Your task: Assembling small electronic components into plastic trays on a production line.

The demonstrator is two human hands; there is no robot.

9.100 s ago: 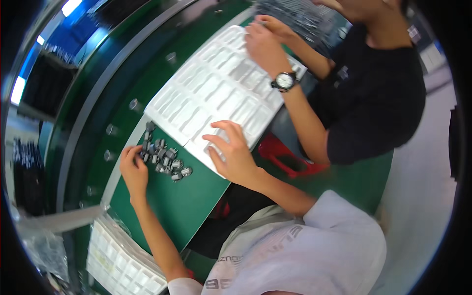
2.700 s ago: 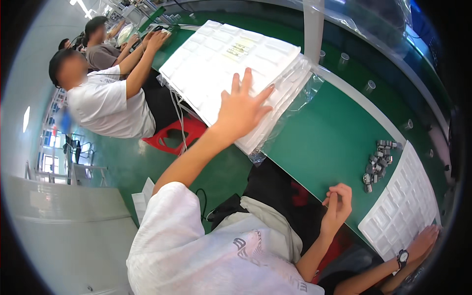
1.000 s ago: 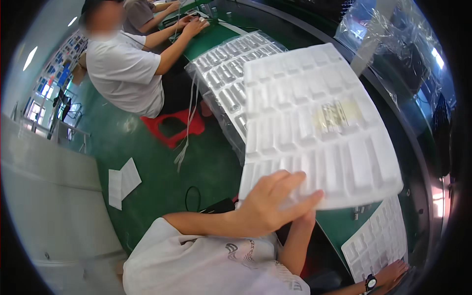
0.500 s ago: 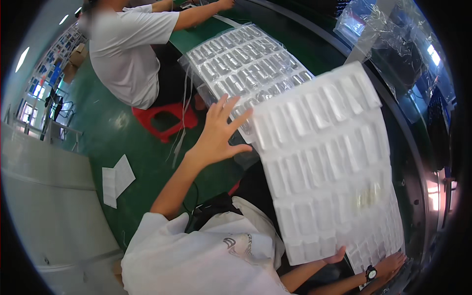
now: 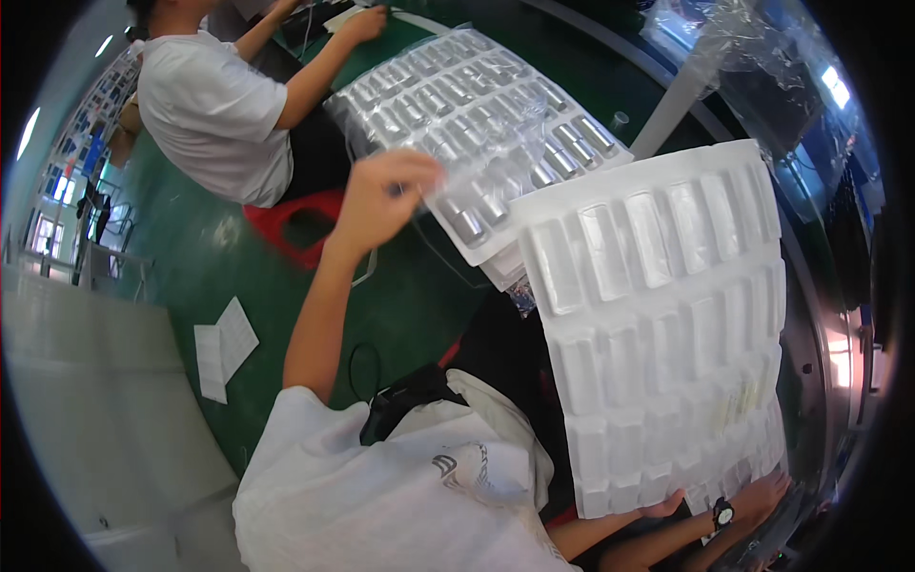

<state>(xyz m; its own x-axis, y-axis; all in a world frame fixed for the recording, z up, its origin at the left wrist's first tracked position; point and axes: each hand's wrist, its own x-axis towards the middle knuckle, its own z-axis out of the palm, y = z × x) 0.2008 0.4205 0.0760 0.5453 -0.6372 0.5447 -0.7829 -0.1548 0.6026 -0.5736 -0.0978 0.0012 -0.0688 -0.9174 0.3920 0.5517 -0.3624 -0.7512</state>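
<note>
My left hand [image 5: 381, 198], fingers curled together and somewhat blurred, pinches the loose edge of a clear plastic film [image 5: 496, 157]. The film lies crumpled over a white moulded tray [image 5: 474, 255] whose pockets hold several shiny metal cylinders [image 5: 464, 223]. At the tray's near and right parts, cylinders show uncovered. My right hand [image 5: 663, 505] grips the lower edge of a white moulded tray with its pockets facing me [image 5: 658, 315]; most of the fingers are hidden behind it. This tray stands tilted, its upper edge beside the filled tray.
A co-worker in a white shirt [image 5: 214, 114] sits on a red stool [image 5: 305, 234] at upper left. Another person's hands, one with a wristwatch [image 5: 723, 515], are at lower right by more tray. Clear plastic wrap [image 5: 734, 48] hangs at upper right. White papers [image 5: 225, 351] lie on the green floor.
My left hand has gone from spread fingers to a pinch and moved left. The film is drawn back, baring several cylinders. The held tray has shifted slightly right.
</note>
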